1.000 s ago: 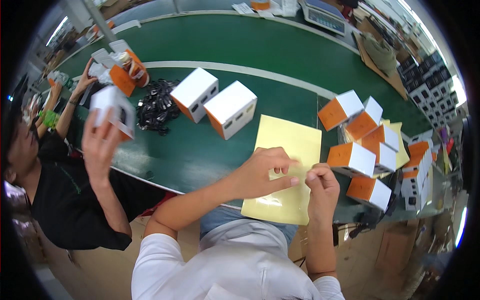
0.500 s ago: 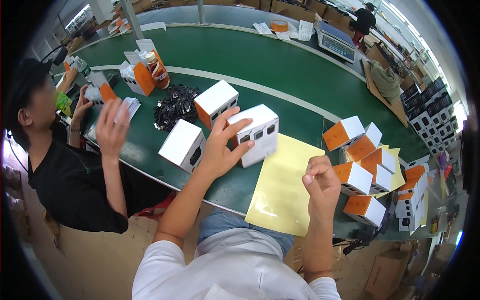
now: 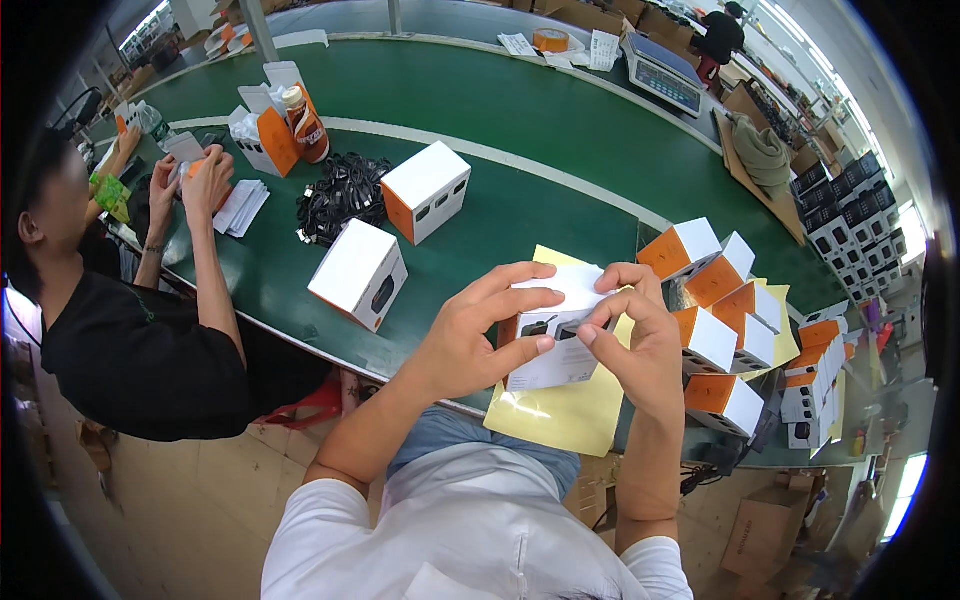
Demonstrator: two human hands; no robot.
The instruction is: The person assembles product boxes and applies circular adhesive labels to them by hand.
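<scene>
A small white carton (image 3: 552,374) with dark device pictures on its side stands over a yellow sheet (image 3: 565,420) at the table's front edge. My left hand (image 3: 480,330) grips it from the left, fingers across the top and thumb on the front side. From the right, my right hand (image 3: 640,345) is closed at the carton's upper right edge, its thumb and fingertips pressed close to the top. Anything small between those fingertips cannot be made out. Two similar white and orange cartons, one near (image 3: 360,270) and one farther back (image 3: 428,190), stand left of my hands.
Several white and orange cartons (image 3: 705,340) stand to the right. Black coiled cables (image 3: 340,198), a brown bottle (image 3: 308,125) and an open carton (image 3: 265,140) are at the left. A co-worker in black (image 3: 140,340) sits there handling a small item. A scale (image 3: 662,75) stands beyond the green conveyor.
My left hand has brought the carton right and nearer, over the yellow sheet. My right hand has moved from beside the sheet onto the carton. The co-worker's hands have come together.
</scene>
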